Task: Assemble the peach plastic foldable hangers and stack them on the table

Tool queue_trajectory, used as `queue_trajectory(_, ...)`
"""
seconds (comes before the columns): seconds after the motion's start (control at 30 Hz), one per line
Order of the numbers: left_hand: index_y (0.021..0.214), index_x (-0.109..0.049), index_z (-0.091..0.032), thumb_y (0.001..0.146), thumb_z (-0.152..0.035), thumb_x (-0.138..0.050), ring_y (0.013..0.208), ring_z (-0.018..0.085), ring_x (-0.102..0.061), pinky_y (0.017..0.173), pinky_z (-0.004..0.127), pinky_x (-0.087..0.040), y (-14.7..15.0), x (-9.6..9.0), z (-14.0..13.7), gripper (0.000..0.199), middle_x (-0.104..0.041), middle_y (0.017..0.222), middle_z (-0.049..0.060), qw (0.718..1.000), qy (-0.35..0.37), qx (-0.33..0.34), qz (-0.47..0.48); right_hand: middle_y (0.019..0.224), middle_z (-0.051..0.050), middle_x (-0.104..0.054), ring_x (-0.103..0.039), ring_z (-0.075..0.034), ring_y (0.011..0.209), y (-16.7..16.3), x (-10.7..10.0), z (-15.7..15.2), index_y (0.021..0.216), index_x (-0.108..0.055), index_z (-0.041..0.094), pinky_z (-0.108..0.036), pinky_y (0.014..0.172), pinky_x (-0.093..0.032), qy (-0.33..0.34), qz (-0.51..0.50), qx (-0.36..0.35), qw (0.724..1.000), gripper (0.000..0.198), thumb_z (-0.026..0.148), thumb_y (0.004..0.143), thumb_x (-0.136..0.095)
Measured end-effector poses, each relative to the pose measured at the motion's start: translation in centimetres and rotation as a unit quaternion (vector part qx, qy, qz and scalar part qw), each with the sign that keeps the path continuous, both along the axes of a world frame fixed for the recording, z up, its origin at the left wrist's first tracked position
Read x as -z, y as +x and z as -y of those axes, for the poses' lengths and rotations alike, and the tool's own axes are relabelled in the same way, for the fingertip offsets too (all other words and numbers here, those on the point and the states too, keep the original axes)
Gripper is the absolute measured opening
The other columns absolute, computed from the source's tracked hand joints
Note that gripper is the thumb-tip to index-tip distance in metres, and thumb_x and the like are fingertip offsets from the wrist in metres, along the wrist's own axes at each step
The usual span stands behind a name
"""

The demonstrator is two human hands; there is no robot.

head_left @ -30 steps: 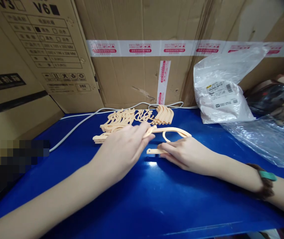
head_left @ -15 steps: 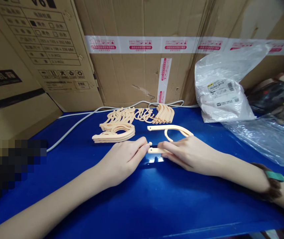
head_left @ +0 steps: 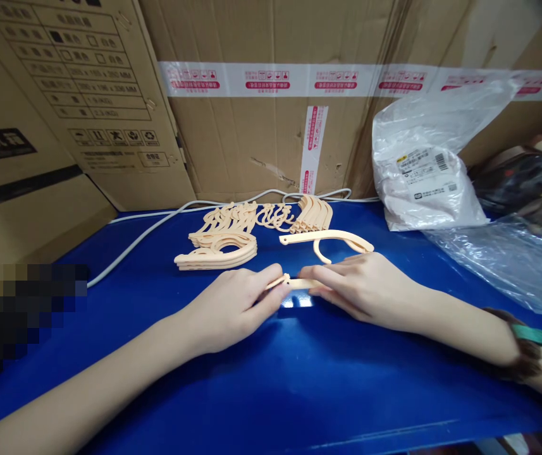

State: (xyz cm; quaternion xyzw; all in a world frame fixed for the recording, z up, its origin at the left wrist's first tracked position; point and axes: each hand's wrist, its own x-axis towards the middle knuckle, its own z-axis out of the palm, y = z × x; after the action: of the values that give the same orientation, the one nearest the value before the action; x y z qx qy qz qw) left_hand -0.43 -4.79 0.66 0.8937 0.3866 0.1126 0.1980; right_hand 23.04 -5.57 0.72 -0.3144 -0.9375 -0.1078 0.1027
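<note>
My left hand [head_left: 240, 306] pinches a small cream plastic hook [head_left: 276, 282], most of it hidden by the fingers. Its knobbed end meets the holed end of a cream plastic hanger arm [head_left: 300, 284], which my right hand [head_left: 356, 287] grips between thumb and fingers. Just beyond the right hand lies a hanger arm with a curved hook piece [head_left: 322, 237], its holed end pointing left. Behind my left hand sits a stack of folded hangers [head_left: 218, 256].
Farther back are rows of loose arms [head_left: 230, 218], several hooks [head_left: 274, 216] and curved arms [head_left: 312, 215] on the blue table [head_left: 271, 392]. A white cable [head_left: 150, 230] runs behind them. Cardboard boxes [head_left: 246, 139] wall the back; a white plastic bag [head_left: 425, 170] stands right.
The hook in my left hand has come against the holed end of the hanger arm; before, that end lay bare. The arm lying beyond my right hand has shifted slightly.
</note>
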Motion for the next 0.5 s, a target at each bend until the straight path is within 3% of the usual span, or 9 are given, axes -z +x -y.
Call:
queue_trajectory(0.1,0.075,-0.038,-0.023,0.097,-0.050,-0.033,0.054,0.016,-0.050,0.051,0.028,-0.027,0.08,0.15,-0.11,0.035,-0.051,0.061,-0.004,0.999,0.029,0.001,-0.030,0.079,-0.004,-0.071,-0.065,-0.015,0.063,-0.01,-0.03,0.05,0.108,-0.059,0.016,-0.026,0.056,-0.035,0.007,-0.003,-0.005,1.000,0.032,0.032,0.101,-0.032)
queue_trajectory(0.23,0.079,-0.040,-0.022,0.100,-0.046,-0.027,0.055,0.018,-0.057,0.049,0.027,-0.027,0.03,0.24,-0.12,0.034,-0.058,0.063,-0.002,0.991,0.101,0.008,-0.089,0.074,-0.003,-0.069,-0.063,-0.015,0.060,0.05,-0.02,0.00,0.106,-0.061,0.017,-0.026,0.055,-0.033,0.013,0.003,-0.013,1.000,0.032,0.032,0.101,-0.034)
queue_trajectory(0.37,0.081,-0.044,-0.021,0.101,-0.039,-0.027,0.052,0.019,-0.061,0.044,0.027,-0.023,-0.09,0.39,0.07,0.032,-0.061,0.059,-0.001,0.966,0.207,0.026,-0.154,0.073,-0.002,-0.068,-0.062,-0.015,0.061,0.06,-0.03,-0.03,0.111,-0.061,0.018,-0.026,0.054,-0.032,-0.028,0.003,0.000,1.000,0.034,0.035,0.101,-0.033)
queue_trajectory(0.5,0.080,-0.046,-0.018,0.102,-0.034,-0.024,0.044,0.017,-0.057,0.040,0.026,-0.020,-0.27,0.64,0.01,0.035,-0.057,0.053,-0.001,0.930,0.331,0.059,-0.148,0.079,-0.004,-0.069,-0.063,-0.016,0.064,0.07,-0.14,-0.12,0.116,-0.060,0.019,-0.026,0.056,-0.034,-0.087,-0.001,0.013,0.996,0.036,0.037,0.101,-0.032)
